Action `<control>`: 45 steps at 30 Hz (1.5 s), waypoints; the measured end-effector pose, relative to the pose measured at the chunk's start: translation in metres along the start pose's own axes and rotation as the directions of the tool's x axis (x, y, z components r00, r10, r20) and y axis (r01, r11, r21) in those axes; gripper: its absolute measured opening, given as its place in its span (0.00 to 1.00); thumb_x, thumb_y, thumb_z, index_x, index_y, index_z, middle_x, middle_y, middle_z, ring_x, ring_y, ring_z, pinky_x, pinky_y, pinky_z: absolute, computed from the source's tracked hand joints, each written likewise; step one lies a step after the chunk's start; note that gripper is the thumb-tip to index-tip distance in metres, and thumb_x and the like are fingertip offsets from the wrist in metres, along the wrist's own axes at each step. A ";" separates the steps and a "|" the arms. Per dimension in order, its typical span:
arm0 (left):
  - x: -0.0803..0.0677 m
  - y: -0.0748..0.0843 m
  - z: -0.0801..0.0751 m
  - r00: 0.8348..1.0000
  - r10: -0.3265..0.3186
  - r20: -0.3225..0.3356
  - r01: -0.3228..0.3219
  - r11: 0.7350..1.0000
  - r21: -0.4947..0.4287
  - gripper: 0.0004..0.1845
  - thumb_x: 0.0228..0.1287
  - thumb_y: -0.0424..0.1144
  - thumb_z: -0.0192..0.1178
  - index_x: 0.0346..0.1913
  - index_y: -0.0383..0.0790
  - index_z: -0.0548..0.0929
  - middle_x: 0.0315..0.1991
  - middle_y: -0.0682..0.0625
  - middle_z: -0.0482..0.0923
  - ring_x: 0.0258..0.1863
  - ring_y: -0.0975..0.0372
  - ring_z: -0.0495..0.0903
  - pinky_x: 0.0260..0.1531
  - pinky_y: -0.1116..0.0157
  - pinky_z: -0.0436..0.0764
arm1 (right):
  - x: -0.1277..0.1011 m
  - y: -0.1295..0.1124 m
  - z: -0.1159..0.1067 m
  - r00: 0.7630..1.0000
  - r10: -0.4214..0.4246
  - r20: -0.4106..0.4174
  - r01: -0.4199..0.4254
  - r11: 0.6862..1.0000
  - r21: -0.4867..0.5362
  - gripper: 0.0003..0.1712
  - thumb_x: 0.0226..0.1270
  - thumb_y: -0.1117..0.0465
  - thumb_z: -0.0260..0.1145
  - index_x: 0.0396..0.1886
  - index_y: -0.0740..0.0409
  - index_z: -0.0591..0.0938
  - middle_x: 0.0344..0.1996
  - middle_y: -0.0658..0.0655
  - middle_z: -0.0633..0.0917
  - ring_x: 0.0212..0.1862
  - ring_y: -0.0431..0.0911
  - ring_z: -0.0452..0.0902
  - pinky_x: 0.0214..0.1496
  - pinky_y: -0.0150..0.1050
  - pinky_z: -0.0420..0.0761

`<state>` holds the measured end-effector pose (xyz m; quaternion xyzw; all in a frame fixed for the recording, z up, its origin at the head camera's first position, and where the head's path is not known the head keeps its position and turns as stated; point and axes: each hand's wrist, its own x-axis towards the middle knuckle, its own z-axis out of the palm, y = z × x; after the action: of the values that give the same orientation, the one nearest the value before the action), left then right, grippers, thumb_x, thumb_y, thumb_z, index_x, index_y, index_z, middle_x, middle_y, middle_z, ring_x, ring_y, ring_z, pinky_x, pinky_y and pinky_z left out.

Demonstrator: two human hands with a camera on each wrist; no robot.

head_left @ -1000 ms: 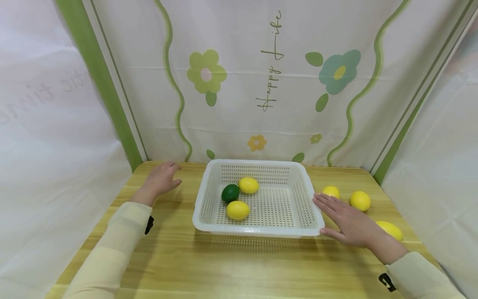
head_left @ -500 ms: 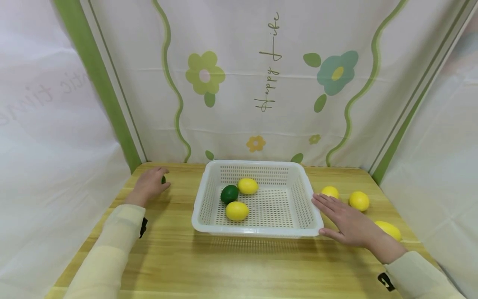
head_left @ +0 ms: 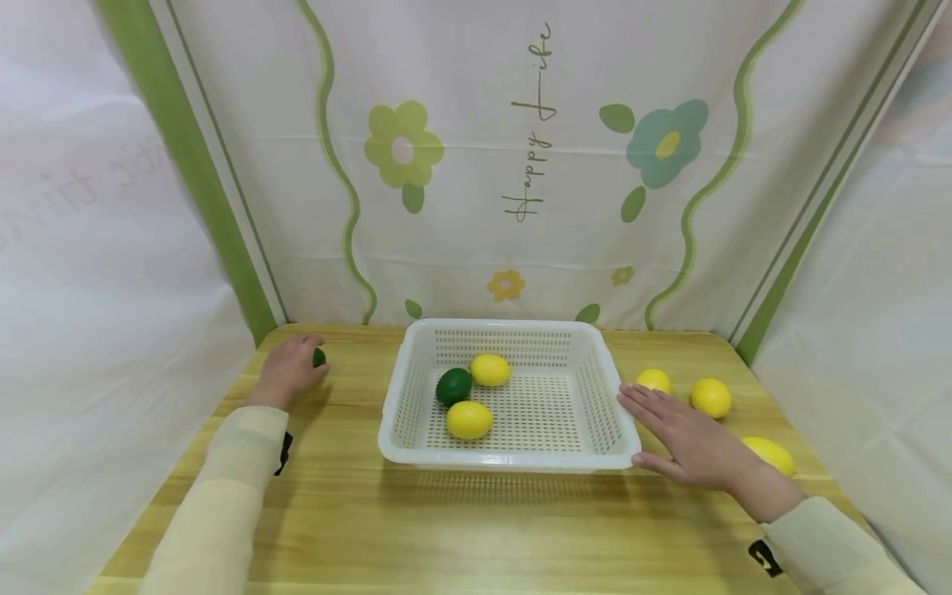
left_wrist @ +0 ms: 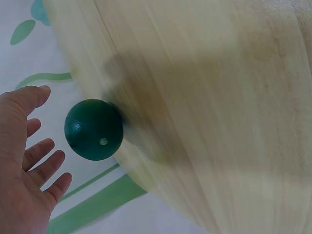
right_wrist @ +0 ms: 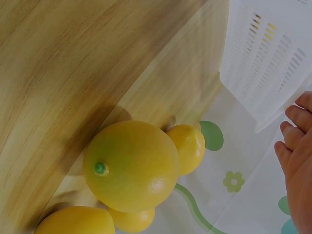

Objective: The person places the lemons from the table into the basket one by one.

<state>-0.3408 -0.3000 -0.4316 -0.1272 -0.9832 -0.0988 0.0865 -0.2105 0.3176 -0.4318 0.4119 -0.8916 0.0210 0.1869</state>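
Nearest, by the table's (head_left: 476, 537) right edge, lay one yellow fruit (head_left: 769, 455), long axis slanting from far left to near right. Beside it the right hand (head_left: 692, 442), fingers straight and gripping nothing, lay along the right rim of the basket (head_left: 513, 461), thumb at the near corner. Four yellow fruits outside the basket by the right wrist view; head view showed three. Inside, toward the left wall: front lemon (head_left: 469, 420), long axis along the basket's length; then a dark lime (head_left: 454, 387) and back lemon (head_left: 490, 370). Farther off, near the table's far left corner, sat the green fruit (left_wrist: 94, 129), left hand (head_left: 288, 369) about it, thumb and fingers parted, not closed; contact uncertain. Its pale stem spot faced the wrist camera, so the long axis probably ran that way, foreshortened. Judged light, stiff, rather slippery, hardly fragile; best taken across the widest girth. Flowered cloth (head_left: 461, 207) hung behind.
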 end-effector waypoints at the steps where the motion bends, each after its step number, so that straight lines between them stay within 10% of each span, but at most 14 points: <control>1: 0.000 -0.001 0.001 1.000 -0.006 -0.001 0.006 1.000 0.001 0.27 0.65 0.38 0.62 0.62 0.25 0.71 0.58 0.25 0.68 0.57 0.33 0.68 0.55 0.36 0.68 | 0.000 0.000 0.000 1.000 0.000 0.002 0.000 1.000 -0.001 0.46 0.66 0.40 0.63 0.70 0.68 0.65 0.68 0.67 0.68 0.67 0.60 0.64 0.75 0.33 0.42; 14: -0.001 -0.016 0.016 0.995 -0.097 0.038 0.099 0.993 -0.058 0.32 0.67 0.39 0.61 0.67 0.25 0.64 0.62 0.23 0.62 0.59 0.32 0.64 0.53 0.34 0.67 | 0.001 -0.001 -0.001 1.000 0.009 0.011 -0.009 1.000 0.004 0.46 0.65 0.40 0.64 0.71 0.68 0.64 0.68 0.67 0.67 0.67 0.60 0.64 0.75 0.33 0.42; 45: 0.005 -0.019 0.036 0.996 -0.093 -0.006 0.093 0.994 -0.049 0.31 0.62 0.29 0.63 0.64 0.22 0.64 0.58 0.22 0.63 0.55 0.32 0.65 0.47 0.37 0.73 | 0.001 -0.001 0.000 1.000 0.007 -0.006 -0.007 1.000 0.017 0.45 0.67 0.40 0.62 0.71 0.69 0.64 0.69 0.67 0.66 0.67 0.60 0.63 0.75 0.33 0.42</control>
<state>-0.3557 -0.3088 -0.4685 -0.0828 -0.9850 -0.1270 0.0828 -0.2100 0.3162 -0.4321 0.4103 -0.8922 0.0305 0.1860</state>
